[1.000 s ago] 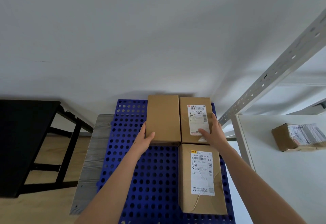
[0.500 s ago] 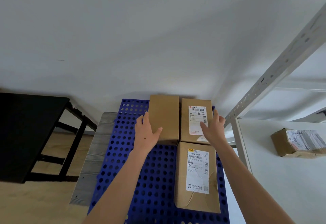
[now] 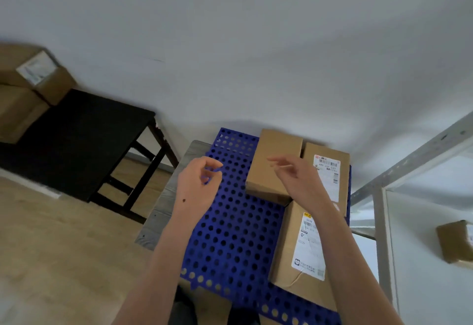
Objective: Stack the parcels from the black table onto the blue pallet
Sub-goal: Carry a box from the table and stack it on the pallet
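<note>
Between parcels: my left hand (image 3: 197,186) and right hand (image 3: 297,178) hover over the blue pallet (image 3: 230,235), grip loose and empty. Next, I reckon, the boxes (image 3: 33,79) on the black tabletop (image 3: 76,132) at ten o'clock.

Shipping labels on three parcels, mostly blurred.
On the rear right parcel (image 3: 332,149), the rear label (image 3: 330,178) shows a red mark, barcodes and roughly "680 … E03". On the front parcel (image 3: 284,248), the front label (image 3: 309,248) has a yellow mark, faint "6039" and a logo. The table label (image 3: 35,68), on the table parcel (image 3: 56,86) on the black table (image 3: 76,132), is illegible.
</note>
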`<state>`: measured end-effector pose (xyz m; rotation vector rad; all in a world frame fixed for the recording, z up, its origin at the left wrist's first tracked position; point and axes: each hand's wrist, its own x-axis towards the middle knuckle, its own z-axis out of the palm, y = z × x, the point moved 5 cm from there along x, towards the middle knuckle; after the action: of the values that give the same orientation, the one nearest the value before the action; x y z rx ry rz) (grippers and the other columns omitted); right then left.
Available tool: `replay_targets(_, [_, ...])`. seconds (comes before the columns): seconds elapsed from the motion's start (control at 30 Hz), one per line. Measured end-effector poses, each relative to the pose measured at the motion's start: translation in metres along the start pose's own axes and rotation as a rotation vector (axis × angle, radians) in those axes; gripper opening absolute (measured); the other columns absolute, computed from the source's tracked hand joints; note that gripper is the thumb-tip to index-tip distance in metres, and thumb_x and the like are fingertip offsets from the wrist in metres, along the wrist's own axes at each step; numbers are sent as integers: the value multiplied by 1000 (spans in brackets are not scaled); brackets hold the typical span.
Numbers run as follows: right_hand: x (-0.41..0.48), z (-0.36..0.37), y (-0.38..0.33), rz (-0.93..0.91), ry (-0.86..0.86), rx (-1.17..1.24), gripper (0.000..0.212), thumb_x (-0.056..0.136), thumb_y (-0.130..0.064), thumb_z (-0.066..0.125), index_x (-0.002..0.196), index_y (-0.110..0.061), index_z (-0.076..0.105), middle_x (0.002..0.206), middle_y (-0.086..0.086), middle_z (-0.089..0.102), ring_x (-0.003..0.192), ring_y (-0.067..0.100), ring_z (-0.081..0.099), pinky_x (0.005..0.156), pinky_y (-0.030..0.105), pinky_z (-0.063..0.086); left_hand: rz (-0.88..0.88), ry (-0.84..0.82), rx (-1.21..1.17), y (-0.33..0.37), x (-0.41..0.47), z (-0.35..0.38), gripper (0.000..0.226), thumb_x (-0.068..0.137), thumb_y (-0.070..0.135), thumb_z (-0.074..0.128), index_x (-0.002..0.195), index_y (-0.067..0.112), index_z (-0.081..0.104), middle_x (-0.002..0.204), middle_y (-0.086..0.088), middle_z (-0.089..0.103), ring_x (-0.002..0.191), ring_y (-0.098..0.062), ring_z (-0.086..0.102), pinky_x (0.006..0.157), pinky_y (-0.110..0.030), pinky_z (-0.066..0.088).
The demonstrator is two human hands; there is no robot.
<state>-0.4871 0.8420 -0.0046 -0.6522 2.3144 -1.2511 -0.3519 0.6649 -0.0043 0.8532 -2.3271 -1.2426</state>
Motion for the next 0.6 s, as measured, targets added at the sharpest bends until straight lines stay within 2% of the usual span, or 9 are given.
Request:
replay_targets(0.1, [-3, 23, -30, -66, -48, -36, 22, 99, -26, 52, 113, -36, 65, 107, -20, 65, 98, -4, 59, 75, 10, 42, -34, 54, -26, -5, -7, -35, 22, 87, 13, 61, 84, 35, 59, 89, 18, 62, 83, 12, 55, 66, -3, 42])
replay_targets(0.23, [-6, 68, -67, -141, -103, -82, 22, 99, -24, 52, 115, -32, 65, 106, -17, 67, 96, 0, 62, 80, 13, 48, -66, 113, -37, -25, -20, -89, 23, 86, 14, 63, 82, 36, 59, 84, 16, 64, 77, 4, 59, 65, -9, 45])
replay_targets(0.33, [-11, 110, -94, -187, -138, -86, 21, 98, -24, 53, 109, -38, 64, 103, -21, 67, 92, -4, 62, 77, 12, 48, -75, 159, -19, -48, -29, -136, 24, 85, 14, 64, 82, 37, 59, 79, 15, 64, 73, 2, 59, 63, -7, 46])
replay_targets(0.47, [-22, 171, -133, -234, -165, -59, 21, 98, -23, 55, 104, -42, 63, 100, -20, 68, 93, -2, 63, 82, 16, 50, -89, 194, -2, -84, -38, -199, 18, 86, 12, 64, 88, 30, 63, 81, 13, 65, 75, -3, 62, 68, -16, 50])
replay_targets(0.6, [-37, 232, -173, -275, -178, -42, 21, 97, -23, 56, 107, -40, 64, 100, -16, 69, 93, 0, 64, 81, 18, 51, -80, 209, 23, -116, -46, -262, 20, 86, 14, 64, 89, 33, 61, 80, 16, 63, 75, 1, 60, 62, -10, 45])
